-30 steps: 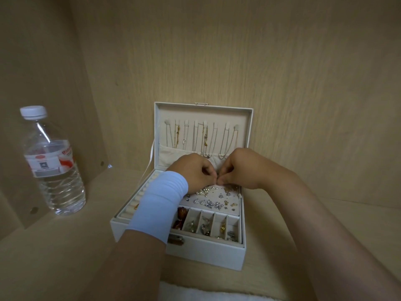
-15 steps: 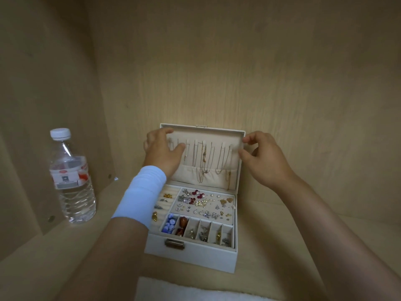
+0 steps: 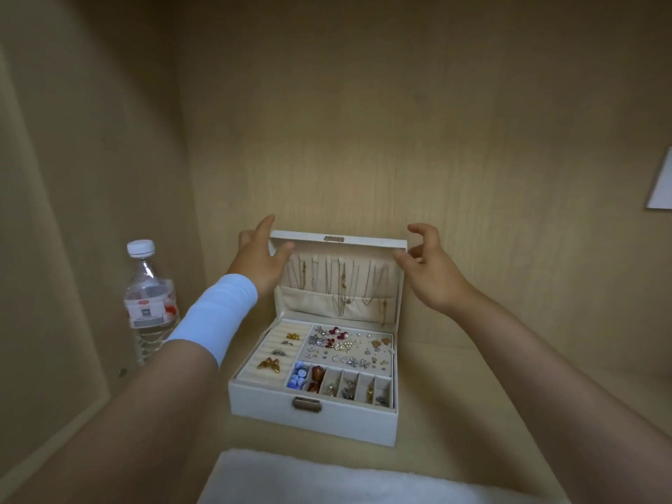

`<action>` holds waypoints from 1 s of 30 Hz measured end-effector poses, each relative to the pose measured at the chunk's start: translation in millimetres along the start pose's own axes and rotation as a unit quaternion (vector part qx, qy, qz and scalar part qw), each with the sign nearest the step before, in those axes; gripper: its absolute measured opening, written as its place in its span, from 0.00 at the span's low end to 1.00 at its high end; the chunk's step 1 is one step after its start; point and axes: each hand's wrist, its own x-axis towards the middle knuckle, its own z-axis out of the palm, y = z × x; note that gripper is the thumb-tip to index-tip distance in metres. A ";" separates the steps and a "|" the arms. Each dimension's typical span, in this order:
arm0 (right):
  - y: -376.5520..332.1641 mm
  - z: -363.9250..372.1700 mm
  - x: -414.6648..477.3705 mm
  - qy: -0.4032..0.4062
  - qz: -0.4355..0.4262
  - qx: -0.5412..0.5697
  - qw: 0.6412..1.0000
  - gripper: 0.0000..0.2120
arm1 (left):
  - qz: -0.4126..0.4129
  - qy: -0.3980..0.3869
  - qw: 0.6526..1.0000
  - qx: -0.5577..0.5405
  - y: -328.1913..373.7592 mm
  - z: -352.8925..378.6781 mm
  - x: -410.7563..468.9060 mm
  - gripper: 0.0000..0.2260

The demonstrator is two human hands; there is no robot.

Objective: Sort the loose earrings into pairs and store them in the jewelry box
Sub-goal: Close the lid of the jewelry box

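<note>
Because the jewelry box (image 3: 312,416) sits deep in a wooden shelf bay (image 3: 454,412), against the back panel, both arms reach forward to it; it stands open, one box, with one lid (image 3: 338,241) tilted slightly toward the viewer. Left hand (image 3: 260,261) grasps the lid's left top corner, thumb on the inner face, fingers behind; right hand (image 3: 427,272) is at the right corner, thumb touching the edge, fingers curled and apart from it. Judgement: the two-corner hold keeps the lid square on its hinge, probably for closing, so sorting looks nearly done. One water bottle (image 3: 151,303) stands upright, well apart to the left. One white sleeve (image 3: 214,318) covers the left wrist.

Inside the lid: several chains (image 3: 342,285) hang, ends tucked in a pouch; count unclear. Tray: one ring-roll section (image 3: 276,354) holding four pieces; one flat panel of earrings (image 3: 345,347), too small to count; six small compartments (image 3: 342,387) along the front, each holding something. One clasp (image 3: 306,404) on the front.
</note>
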 end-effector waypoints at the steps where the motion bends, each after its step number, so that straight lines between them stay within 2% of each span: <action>1: -1.8 -3.0 -3.6 -0.007 -0.011 -0.013 1.000 0.21 | 0.001 0.000 1.000 0.016 -1.7 -4.4 -5.3 0.27; 5: -7.8 -9.2 -28.9 -0.055 -0.083 -0.063 0.993 0.08 | 0.020 0.005 0.999 0.041 -13.1 -17.3 -35.3 0.21; 11: 0.9 -4.4 -85.6 -0.115 -0.117 -0.120 0.979 0.08 | 0.063 0.005 0.997 0.041 -36.2 -28.8 -90.0 0.16; 14: 6.6 3.1 -105.7 -0.134 -0.148 -0.141 0.970 0.14 | 0.073 -0.006 0.996 0.042 -51.7 -32.6 -110.7 0.16; 16: 12.2 8.9 -116.3 -0.152 -0.163 -0.169 0.960 0.22 | 0.056 -0.025 0.997 0.043 -60.9 -31.1 -121.0 0.18; 19: 20.6 16.2 -131.3 -0.177 -0.168 -0.192 0.950 0.26 | 0.034 -0.049 0.996 0.060 -73.1 -24.6 -132.9 0.21; 22: 29.1 24.3 -139.8 -0.181 -0.188 -0.224 0.939 0.28 | 0.031 -0.065 0.994 0.084 -81.1 -19.1 -142.7 0.20; 26: 31.6 29.8 -142.4 -0.163 -0.203 -0.236 0.936 0.27 | 0.034 -0.052 0.996 0.071 -84.8 -14.2 -147.1 0.18; 30: 33.1 36.8 -147.8 -0.140 -0.197 -0.231 0.942 0.25 | 0.003 -0.042 0.999 0.032 -86.2 -7.3 -149.9 0.16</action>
